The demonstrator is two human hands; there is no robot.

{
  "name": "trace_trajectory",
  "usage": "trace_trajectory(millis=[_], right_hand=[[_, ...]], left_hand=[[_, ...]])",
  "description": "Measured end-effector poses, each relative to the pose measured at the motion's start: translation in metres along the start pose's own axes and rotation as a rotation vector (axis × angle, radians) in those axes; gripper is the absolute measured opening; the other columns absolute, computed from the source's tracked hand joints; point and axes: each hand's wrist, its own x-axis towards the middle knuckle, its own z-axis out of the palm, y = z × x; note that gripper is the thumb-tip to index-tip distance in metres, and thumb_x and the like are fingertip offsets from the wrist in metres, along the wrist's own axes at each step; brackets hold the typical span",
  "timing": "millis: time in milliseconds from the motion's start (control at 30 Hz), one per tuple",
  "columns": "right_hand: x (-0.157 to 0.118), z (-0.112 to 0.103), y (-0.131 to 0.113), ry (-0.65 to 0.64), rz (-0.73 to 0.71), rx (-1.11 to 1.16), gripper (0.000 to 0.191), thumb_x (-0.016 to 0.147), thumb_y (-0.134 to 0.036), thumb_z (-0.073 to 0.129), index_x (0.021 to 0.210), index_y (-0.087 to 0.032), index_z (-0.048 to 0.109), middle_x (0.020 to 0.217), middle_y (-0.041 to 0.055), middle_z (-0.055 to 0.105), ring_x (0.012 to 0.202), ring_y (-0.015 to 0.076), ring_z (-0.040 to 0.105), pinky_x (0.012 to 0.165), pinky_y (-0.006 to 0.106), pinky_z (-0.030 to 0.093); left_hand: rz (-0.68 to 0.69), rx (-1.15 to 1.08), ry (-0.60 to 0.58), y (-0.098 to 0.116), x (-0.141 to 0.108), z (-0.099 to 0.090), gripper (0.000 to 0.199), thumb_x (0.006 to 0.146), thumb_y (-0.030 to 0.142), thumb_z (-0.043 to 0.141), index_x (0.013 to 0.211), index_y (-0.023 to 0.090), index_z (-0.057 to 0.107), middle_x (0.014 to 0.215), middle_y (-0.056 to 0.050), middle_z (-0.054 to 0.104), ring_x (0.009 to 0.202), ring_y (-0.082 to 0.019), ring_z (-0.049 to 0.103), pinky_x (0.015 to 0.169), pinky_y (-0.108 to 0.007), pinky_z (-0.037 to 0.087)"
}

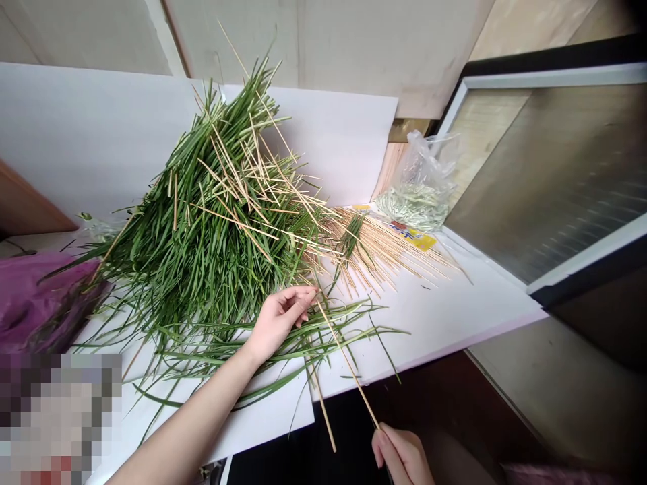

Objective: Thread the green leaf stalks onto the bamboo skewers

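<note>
A large heap of long green grass blades lies on a white board, with several thin bamboo skewers scattered across it. My left hand rests on loose blades spread at the heap's front. Its fingertips reach the upper end of a long bamboo skewer, though I cannot tell whether they grip it. My right hand, low at the bottom edge of the view, closes around the skewer's lower end. To the right of the heap, a fan of many more skewers lies on the board.
A clear plastic bag of pale grass stands behind a yellow-printed packet. Purple cloth lies at the left. A framed glass panel stands at the right. The board's front edge drops to a dark floor.
</note>
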Motion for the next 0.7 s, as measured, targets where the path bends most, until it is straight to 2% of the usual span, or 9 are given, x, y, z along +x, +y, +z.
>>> trace_trajectory(millis=[67, 167, 400, 500, 600, 700], right_hand=[[0.000, 0.000, 0.000, 0.011, -0.019, -0.015, 0.060, 0.109, -0.051, 0.030, 0.059, -0.022, 0.044, 0.053, -0.0015, 0.044, 0.048, 0.0149, 0.043, 0.050, 0.028, 0.032], [0.000, 0.000, 0.001, 0.024, -0.031, -0.016, 0.061, 0.110, -0.050, 0.032, 0.058, -0.022, 0.047, 0.052, -0.0013, 0.045, 0.047, 0.0147, 0.044, 0.049, 0.028, 0.032], [-0.001, 0.000, 0.003, 0.015, -0.027, -0.015, 0.058, 0.110, -0.048, 0.032, 0.060, -0.022, 0.044, 0.054, -0.0019, 0.044, 0.048, 0.0145, 0.044, 0.051, 0.028, 0.031], [-0.001, 0.000, 0.003, 0.015, -0.024, -0.003, 0.056, 0.110, -0.047, 0.033, 0.061, -0.021, 0.044, 0.055, -0.0022, 0.043, 0.048, 0.0141, 0.043, 0.051, 0.028, 0.031], [-0.001, 0.000, 0.004, 0.009, -0.018, -0.003, 0.056, 0.110, -0.047, 0.032, 0.061, -0.022, 0.043, 0.055, -0.0023, 0.043, 0.049, 0.0143, 0.042, 0.051, 0.028, 0.030], [-0.002, -0.001, 0.005, -0.005, -0.011, 0.005, 0.055, 0.110, -0.047, 0.032, 0.062, -0.022, 0.043, 0.055, -0.0024, 0.042, 0.049, 0.0146, 0.041, 0.052, 0.029, 0.029]], left_hand=[[-0.002, -0.042, 0.034, -0.001, 0.002, 0.000, 0.041, 0.078, 0.047, 0.078, 0.099, 0.012, 0.075, 0.081, -0.005, 0.069, 0.059, -0.010, 0.055, 0.052, -0.021, 0.047], [0.006, -0.064, 0.050, -0.003, 0.003, -0.002, 0.042, 0.075, 0.044, 0.082, 0.102, 0.012, 0.075, 0.079, -0.003, 0.068, 0.060, -0.010, 0.057, 0.058, -0.023, 0.052], [0.029, -0.052, -0.037, -0.004, 0.003, -0.003, 0.042, 0.074, 0.035, 0.084, 0.108, 0.013, 0.074, 0.084, -0.004, 0.071, 0.076, -0.013, 0.066, 0.077, -0.027, 0.056], [0.031, -0.041, -0.051, -0.004, 0.004, -0.004, 0.041, 0.075, 0.035, 0.084, 0.108, 0.014, 0.074, 0.084, -0.004, 0.072, 0.077, -0.014, 0.067, 0.080, -0.028, 0.056], [0.056, -0.010, -0.003, -0.006, 0.005, -0.007, 0.041, 0.077, 0.037, 0.082, 0.109, 0.014, 0.074, 0.084, -0.004, 0.072, 0.077, -0.014, 0.067, 0.078, -0.028, 0.054], [0.120, 0.116, 0.078, -0.008, 0.007, -0.012, 0.037, 0.082, 0.039, 0.076, 0.109, 0.016, 0.076, 0.089, -0.005, 0.072, 0.080, -0.016, 0.066, 0.077, -0.029, 0.054]])
